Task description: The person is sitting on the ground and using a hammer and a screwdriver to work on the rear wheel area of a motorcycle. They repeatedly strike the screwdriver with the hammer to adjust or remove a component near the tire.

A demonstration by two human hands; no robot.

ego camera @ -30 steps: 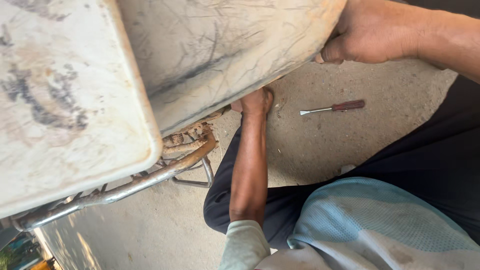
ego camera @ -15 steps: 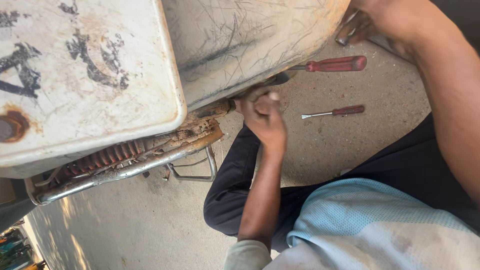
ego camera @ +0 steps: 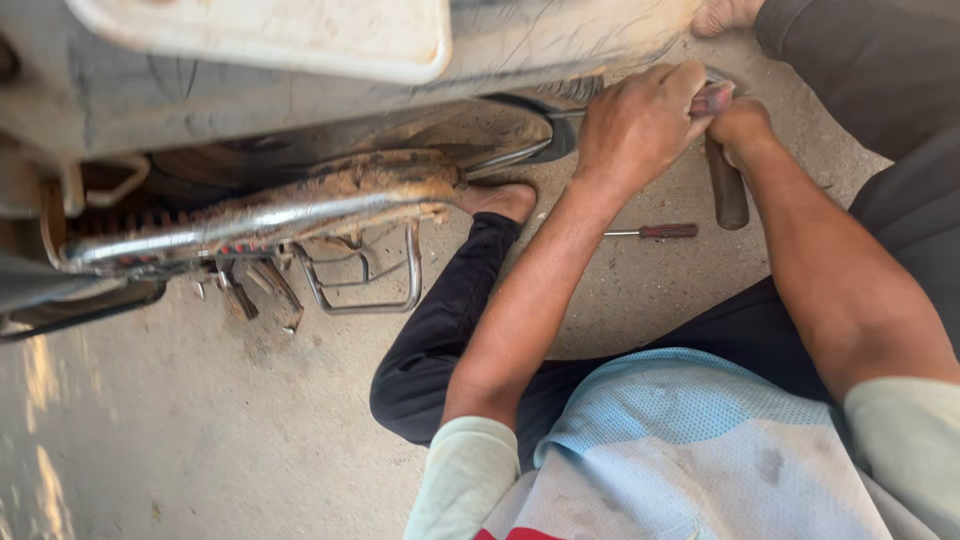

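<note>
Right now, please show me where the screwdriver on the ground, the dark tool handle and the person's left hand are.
screwdriver on the ground (ego camera: 655,232): head view, on its reddish handle.
dark tool handle (ego camera: 729,190): head view, on the lower part of the grip.
left hand (ego camera: 640,125): head view, on the back of the hand.

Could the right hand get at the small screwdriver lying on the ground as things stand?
Probably yes, once it lets go: the right hand grips a dark tool handle just above the screwdriver, which lies on open ground with nothing visibly between them.
</note>
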